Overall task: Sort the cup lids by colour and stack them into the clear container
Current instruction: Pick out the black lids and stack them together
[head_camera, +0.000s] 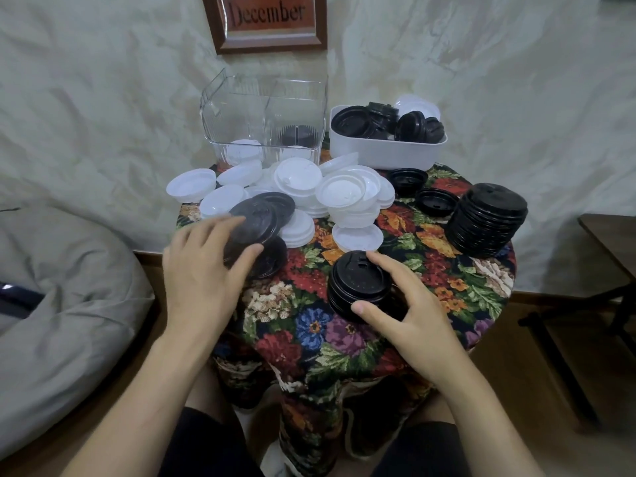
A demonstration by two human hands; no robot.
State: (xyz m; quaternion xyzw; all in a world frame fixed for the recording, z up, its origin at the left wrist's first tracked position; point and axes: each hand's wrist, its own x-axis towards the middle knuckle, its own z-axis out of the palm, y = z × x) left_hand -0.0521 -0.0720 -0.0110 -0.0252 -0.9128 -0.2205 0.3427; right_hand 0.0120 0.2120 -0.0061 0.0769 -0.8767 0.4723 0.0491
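Both hands work at the near edge of the tabletop (309, 325), which is covered by a flowered cloth. In the head view, the left hand (203, 266) grips a few dark lids (256, 218) near the left edge, with its fingers over the top and its thumb against the rim. They are tilted and blurred, so I cannot count them. One more black lid (273, 261) lies just beneath. The right hand (409, 304) curls round a short black stack (358, 284) close to the near edge, forefinger on the top lid and thumb at the side.

Sorting looks about half done. A tall black stack (488, 218) stands at the right edge, and two loose black lids (407, 180) lie upturned just beyond it. White lids (309, 194) lie in a loose heap across the middle and left, only partly nested. Towards the far right edge, a white tub (382, 153) holds a jumble of black lids with at least one white one, not yet sorted.

Filling the clear container (237, 111), at the far edge left of the tub, has barely begun. A low white pile (242, 151) sits in its left compartment and a low black pile (297, 132) in its right. Most of the work is left: emptying the tub, nesting the white heap, and moving every stack into the container.
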